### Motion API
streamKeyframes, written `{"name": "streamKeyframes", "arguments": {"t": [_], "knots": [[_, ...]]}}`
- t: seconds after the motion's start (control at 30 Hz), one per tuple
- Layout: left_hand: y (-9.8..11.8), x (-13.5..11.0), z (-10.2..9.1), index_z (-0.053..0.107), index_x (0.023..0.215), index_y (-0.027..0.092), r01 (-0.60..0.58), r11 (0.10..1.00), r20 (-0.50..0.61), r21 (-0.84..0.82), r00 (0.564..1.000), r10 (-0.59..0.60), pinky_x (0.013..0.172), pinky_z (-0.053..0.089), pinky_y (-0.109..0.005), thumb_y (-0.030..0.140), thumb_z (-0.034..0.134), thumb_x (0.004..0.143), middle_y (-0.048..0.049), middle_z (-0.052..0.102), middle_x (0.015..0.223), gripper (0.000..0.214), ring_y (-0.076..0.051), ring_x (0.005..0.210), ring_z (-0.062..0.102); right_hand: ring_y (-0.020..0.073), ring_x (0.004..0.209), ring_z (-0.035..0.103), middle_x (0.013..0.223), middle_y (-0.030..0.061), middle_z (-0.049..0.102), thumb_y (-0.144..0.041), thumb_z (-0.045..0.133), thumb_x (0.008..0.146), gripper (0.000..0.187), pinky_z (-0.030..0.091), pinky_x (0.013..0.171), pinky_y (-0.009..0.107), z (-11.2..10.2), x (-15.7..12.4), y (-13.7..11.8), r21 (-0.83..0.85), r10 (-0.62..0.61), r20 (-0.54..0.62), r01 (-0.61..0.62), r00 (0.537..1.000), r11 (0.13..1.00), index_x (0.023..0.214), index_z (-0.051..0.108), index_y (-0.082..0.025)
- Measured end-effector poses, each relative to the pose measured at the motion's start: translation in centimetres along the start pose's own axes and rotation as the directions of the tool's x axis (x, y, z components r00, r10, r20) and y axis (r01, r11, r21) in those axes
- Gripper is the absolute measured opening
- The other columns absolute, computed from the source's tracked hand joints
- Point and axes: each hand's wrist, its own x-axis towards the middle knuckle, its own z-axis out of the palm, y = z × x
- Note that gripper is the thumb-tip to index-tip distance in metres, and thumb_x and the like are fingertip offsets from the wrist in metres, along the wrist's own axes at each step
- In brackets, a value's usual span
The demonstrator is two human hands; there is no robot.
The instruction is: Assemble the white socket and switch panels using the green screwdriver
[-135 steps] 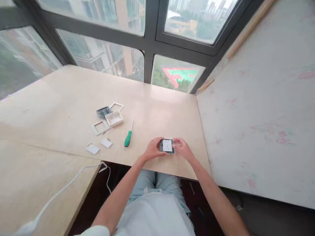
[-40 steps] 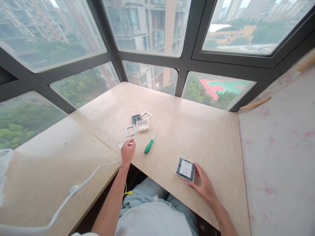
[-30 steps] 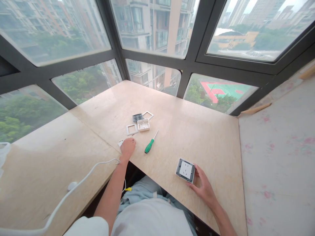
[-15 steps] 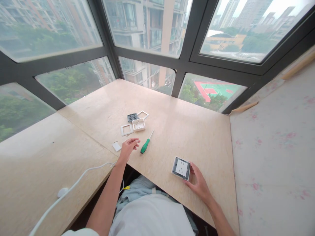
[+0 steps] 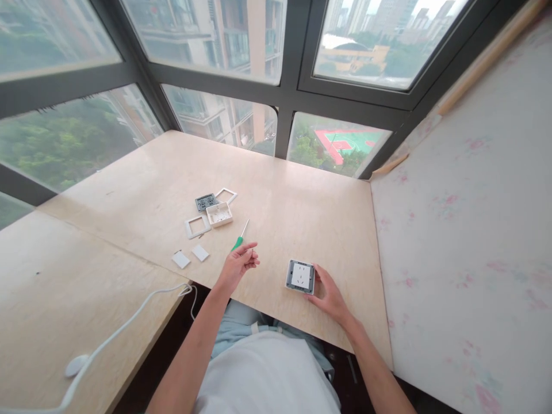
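My right hand (image 5: 331, 292) grips a wall socket (image 5: 301, 276) by its right side, thumb at the near corner. It has a white face with slots, set in a grey frame on a white box. Left of it, my left hand (image 5: 240, 265) hovers over the table with thumb and fingertips pinched. Something tiny seems to be between them, too small to name. Partly hidden behind that hand lies a green-handled screwdriver (image 5: 238, 242), its metal shaft pointing away from me.
Further left lie a white open mounting box (image 5: 219, 214), a grey socket plate (image 5: 206, 201), two white frames (image 5: 198, 227) and two small white covers (image 5: 200, 252). A white cable (image 5: 129, 323) runs along the left table edge. Windows and a papered wall (image 5: 448, 241) border the wooden table (image 5: 276, 201).
My left hand has moved right, away from the white covers and over the screwdriver's handle. The view has shifted to the right. My right hand stays on the wall socket.
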Motion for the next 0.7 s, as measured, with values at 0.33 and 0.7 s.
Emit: {"name": "streamKeyframes", "arguments": {"t": [0.33, 0.7], "knots": [[-3.0, -0.9, 4.6, 0.07, 0.087, 0.014, -0.125, 0.941, 0.048, 0.314, 0.992, 0.116, 0.068, 0.052, -0.027, 0.041, 0.08, 0.07, -0.0095, 0.075, 0.091, 0.034, -0.019, 0.082, 0.07, 0.0331, 0.135, 0.044, 0.148, 0.0153, 0.043, -0.043, 0.075, 0.076, 0.089, 0.04, 0.109, 0.054, 0.2, 0.1, -0.3, -0.01, -0.016, -0.031, 0.016, 0.999, 1.0, 0.151, 0.029, -0.026], [-6.0, -0.3, 6.1, 0.076, 0.096, 0.022, -0.555, 0.538, 0.342, 0.635, 0.826, 0.448, 0.074, 0.054, -0.028, 0.024, 0.061, 0.088, -0.0052, 0.075, 0.096, 0.017, -0.018, 0.088, 0.068, 0.0334, 0.139, 0.038, 0.152, 0.0157, 0.037, -0.051, 0.075, 0.075, 0.096, 0.035, 0.113, 0.055, 0.3, 0.2, -0.5, 0.03, -0.025, -0.029, 0.026, 0.999, 0.999, 0.153, 0.026, -0.025]]}}
